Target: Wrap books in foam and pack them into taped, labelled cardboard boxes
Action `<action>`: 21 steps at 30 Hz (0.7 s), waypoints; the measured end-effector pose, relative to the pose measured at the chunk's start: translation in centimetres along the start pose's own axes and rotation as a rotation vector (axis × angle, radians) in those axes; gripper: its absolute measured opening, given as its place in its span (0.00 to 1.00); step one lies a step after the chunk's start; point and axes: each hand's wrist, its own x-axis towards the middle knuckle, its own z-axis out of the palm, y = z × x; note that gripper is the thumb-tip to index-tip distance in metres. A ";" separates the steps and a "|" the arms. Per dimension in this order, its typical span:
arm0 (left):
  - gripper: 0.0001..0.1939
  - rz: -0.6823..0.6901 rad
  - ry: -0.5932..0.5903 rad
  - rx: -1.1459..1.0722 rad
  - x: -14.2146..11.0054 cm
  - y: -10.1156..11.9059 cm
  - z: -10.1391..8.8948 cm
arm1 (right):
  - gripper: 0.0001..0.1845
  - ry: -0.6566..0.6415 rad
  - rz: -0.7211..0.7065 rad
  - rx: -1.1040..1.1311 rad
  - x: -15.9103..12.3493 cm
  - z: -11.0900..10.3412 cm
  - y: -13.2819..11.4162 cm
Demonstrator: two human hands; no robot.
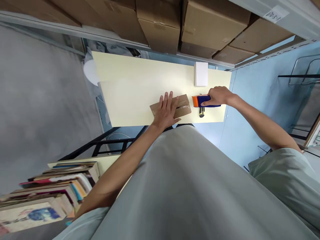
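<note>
My left hand (166, 111) lies flat with its fingers spread on a small brown cardboard box (184, 106), which sits slightly tilted on the pale yellow tabletop (127, 96). Shiny tape shows on the box's right part; my palm and fingers hide some of the rest. To the right, my right hand (217, 95) is closed around a dark blue object with an orange end (195, 101); its exact kind does not show. Just below that object, a yellow and black utility knife (201, 112) rests on the table, its upper part covered.
A white box (201, 74) stands at the table's back right. Above the far edge, a metal shelf (277, 16) holds several large cardboard boxes (212, 26). Stacked books (55, 196) are at my lower left, near a black metal frame (100, 143).
</note>
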 end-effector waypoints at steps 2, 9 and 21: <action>0.66 -0.012 -0.016 -0.005 0.6 0.5 0.5 | 0.39 0.007 -0.020 0.049 0.3 0.4 0.9; 0.56 -0.057 -0.087 0.045 0.6 0.9 0.1 | 0.39 0.007 -0.037 0.065 1.8 1.7 0.4; 0.54 -0.057 -0.071 0.056 0.7 0.9 0.2 | 0.42 -0.001 -0.145 0.141 4.5 1.6 2.5</action>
